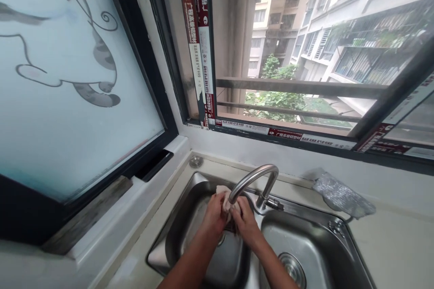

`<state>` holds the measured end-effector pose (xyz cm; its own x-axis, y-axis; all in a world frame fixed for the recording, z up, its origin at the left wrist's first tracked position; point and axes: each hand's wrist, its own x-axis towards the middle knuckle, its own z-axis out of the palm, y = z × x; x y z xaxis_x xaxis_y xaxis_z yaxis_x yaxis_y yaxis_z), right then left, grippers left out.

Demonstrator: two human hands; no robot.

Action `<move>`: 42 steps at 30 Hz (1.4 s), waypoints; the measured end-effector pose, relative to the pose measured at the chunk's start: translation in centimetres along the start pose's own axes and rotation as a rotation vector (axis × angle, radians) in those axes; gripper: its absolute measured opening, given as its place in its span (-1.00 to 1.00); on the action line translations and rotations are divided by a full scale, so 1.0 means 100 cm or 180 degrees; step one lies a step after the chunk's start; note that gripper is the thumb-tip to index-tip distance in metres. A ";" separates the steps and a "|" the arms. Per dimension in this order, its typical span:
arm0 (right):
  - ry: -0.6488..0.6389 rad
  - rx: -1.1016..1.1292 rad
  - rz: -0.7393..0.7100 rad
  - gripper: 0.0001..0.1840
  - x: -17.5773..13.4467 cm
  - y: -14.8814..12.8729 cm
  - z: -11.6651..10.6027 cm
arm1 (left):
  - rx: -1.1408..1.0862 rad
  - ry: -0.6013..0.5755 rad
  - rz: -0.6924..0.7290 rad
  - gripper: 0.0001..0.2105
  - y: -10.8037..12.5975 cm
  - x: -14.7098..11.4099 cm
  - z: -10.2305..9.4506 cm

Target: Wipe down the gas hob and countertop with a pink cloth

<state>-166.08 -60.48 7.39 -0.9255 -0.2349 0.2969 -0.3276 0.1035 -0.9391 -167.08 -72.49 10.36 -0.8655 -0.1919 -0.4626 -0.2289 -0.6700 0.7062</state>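
Observation:
Both my hands meet under the spout of the curved metal faucet (254, 174), over the left basin of the steel sink (159, 253). A bunched, pale pinkish cloth (224, 191) is between them. My left hand (215, 210) has its fingers closed round the cloth's left side. From the right, my right hand (244, 219) grips the cloth's other side, its thumb pressed near the spout's end. The spout hides part of the cloth and fingers. Whether water is running, I cannot tell.
The right basin (315, 253) with its drain strainer (292, 268) lies beside the hands. A silvery bubble-wrap package (342, 194) rests on the counter behind it. A dark-framed window (281, 135) rises behind the sink, and a frosted panel (77, 144) with a cat drawing stands left.

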 end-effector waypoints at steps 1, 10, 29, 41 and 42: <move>0.0118 0.0064 0.0128 -0.49 0.005 0.003 0.007 | -0.0002 -0.0006 0.0043 -0.88 0.003 0.000 -0.003; 0.0309 0.0417 0.0696 -0.39 0.040 0.002 0.032 | 0.0338 0.0538 0.0476 -0.57 -0.002 -0.011 -0.043; 0.0203 0.1976 0.1683 -0.53 0.032 -0.009 -0.004 | 0.0371 -0.0637 0.0536 -0.51 -0.025 -0.032 -0.023; 0.0596 0.1906 0.1685 -0.46 0.026 0.008 -0.010 | 0.1057 -0.0940 0.0403 -0.63 0.004 -0.042 -0.031; 0.0560 0.1842 0.1664 -0.46 0.026 0.008 -0.009 | 0.0903 -0.0923 0.0328 -0.61 0.009 -0.045 -0.031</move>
<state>-168.88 -60.16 7.56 -0.9642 -0.1336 -0.2291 0.2631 -0.3711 -0.8905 -162.00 -74.48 11.41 -0.9706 -0.0106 -0.2405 -0.2132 -0.4260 0.8792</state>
